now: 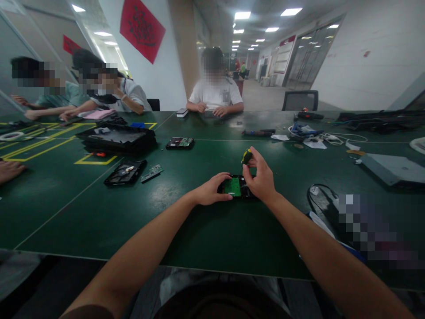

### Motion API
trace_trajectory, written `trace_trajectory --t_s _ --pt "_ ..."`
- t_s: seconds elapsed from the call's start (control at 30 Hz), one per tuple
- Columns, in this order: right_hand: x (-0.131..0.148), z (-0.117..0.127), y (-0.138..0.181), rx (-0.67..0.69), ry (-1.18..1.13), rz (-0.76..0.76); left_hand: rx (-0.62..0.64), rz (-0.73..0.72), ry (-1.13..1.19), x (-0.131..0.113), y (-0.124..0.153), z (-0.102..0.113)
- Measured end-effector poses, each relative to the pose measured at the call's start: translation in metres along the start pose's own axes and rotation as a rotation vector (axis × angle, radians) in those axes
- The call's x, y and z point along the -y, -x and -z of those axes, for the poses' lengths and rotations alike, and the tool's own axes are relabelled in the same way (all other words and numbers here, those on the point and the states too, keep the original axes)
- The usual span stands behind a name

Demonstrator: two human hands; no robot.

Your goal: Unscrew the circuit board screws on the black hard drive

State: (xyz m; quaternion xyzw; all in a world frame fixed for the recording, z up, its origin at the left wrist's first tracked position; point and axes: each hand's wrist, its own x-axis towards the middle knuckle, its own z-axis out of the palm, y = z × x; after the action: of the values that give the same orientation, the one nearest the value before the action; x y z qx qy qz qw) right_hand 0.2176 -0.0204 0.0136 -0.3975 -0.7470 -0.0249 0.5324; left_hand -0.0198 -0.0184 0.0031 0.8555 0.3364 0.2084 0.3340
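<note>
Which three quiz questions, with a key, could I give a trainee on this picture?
1. Open: Which hand holds the screwdriver?
2. True or false: The left hand touches the black device.
3. Multiple choice: From the worker's seat, the loose circuit board lies (a) left of the black device, (b) right of it, (c) on top of it.

Key: 1. The right hand. 2. True. 3. a.
</note>
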Motion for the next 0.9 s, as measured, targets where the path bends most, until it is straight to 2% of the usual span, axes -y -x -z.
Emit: trace_trajectory --t_s 0.33,0.9 --pt "0.0037 0.0028 -0.0028 0.011 0.037 0.067 -0.003 0.002 -0.011 0.0025 -0.0010 -0.0015" --pt "-0.0001 -0.0004 0.0009 0.009 -0.008 0.019 0.015 0.005 0.043 0.0035 -0.0014 0.0017"
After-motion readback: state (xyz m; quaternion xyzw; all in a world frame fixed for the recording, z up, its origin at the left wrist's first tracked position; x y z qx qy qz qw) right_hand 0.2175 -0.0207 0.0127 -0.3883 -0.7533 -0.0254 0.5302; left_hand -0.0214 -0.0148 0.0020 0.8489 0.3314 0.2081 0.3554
